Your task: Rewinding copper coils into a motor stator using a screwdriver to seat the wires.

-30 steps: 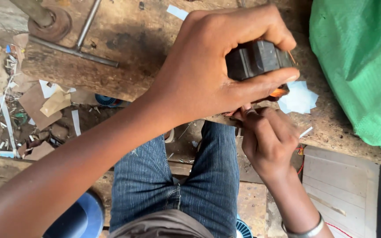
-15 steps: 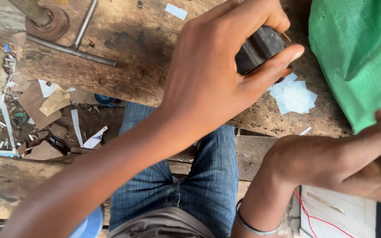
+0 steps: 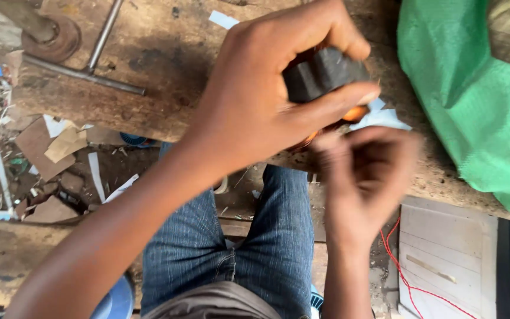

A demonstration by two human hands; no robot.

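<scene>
- Left hand (image 3: 255,112): reaches in from the lower left and is closed around a dark block (image 3: 323,74); fingers curl over its far side, thumb pressed along its near edge.
- Dark block: held above the workbench (image 3: 166,53), right of centre; dark grey, angular, with orange parts (image 3: 355,113) showing under the thumb. What kind of part it is cannot be told.
- Right hand (image 3: 364,171): comes up from the bottom edge, just below the block, fingertips at its near underside. Motion-blurred; fingers bent and bunched, but whether they pinch anything cannot be told.
- White paper scraps (image 3: 382,118): lie on the bench just beside the block, partly behind the right hand.
- Workbench: rough, stained wood, across the far part of the view; its near edge runs above the knees.
- Metal rods (image 3: 87,74): one lies along the bench at far left, a second crosses it, running up toward the top edge.
- Round metal base (image 3: 51,38): at the far left corner, with a post rising from it.
- Green sack (image 3: 473,100): woven, fills the far right, resting on the bench.
- Jeans (image 3: 231,242): the person's legs, directly under the hands.
- Floor litter (image 3: 54,147): cardboard and paper strips at left, below the bench.
- Red wire (image 3: 405,277): trails at lower right beside a pale board (image 3: 444,260).
- Blue round thing (image 3: 116,301): bottom left, partly hidden by the left forearm.
</scene>
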